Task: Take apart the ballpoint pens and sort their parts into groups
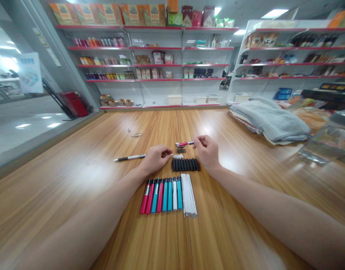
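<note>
My right hand (207,152) pinches a pink pen barrel (186,143) with a silver band, held just above the table. Across from it, my left hand (158,158) is closed, its fingertips together beside a few small white pen parts (178,156); whatever they hold is too small to make out. Small springs (181,150) lie behind the white parts. Nearer to me is a row of black pen grips (185,164). In front of those, pink, blue and white pen barrels (162,195) lie side by side, with several white refills (189,195) to their right.
A white and black pen (130,158) lies left of my left hand. Farther back are a ring-like wire piece (138,134) and a tiny shiny piece (129,130). Folded striped cloth (270,118) and a clear container (324,138) stand at right. Stocked shelves (155,67) rise behind.
</note>
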A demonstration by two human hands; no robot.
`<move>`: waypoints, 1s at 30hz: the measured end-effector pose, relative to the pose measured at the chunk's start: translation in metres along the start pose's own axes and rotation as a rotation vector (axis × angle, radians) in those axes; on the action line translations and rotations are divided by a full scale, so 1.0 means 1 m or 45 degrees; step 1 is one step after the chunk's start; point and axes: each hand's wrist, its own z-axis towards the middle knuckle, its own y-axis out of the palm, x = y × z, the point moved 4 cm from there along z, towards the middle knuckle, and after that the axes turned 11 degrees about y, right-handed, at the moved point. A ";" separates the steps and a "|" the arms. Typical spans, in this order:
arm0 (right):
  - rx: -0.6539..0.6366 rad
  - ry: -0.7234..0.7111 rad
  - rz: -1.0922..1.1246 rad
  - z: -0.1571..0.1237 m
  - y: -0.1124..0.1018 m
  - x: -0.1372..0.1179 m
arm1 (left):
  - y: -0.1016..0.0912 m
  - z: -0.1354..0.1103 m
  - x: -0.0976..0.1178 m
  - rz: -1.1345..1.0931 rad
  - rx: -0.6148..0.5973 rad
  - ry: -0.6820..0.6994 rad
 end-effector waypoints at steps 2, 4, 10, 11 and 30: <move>-0.002 0.000 -0.002 0.000 0.000 0.000 | 0.000 0.000 0.000 -0.009 -0.005 -0.003; -0.006 0.000 0.001 0.000 -0.001 0.000 | 0.000 0.000 0.001 -0.022 -0.008 -0.005; -0.006 0.008 0.026 0.001 0.000 0.001 | 0.001 -0.001 0.002 -0.063 -0.018 -0.005; -0.010 0.008 0.031 0.001 0.000 0.001 | 0.001 -0.001 0.003 -0.063 -0.018 -0.003; -0.353 -0.074 0.113 -0.008 0.009 -0.007 | -0.004 0.000 0.015 -0.282 0.125 -0.046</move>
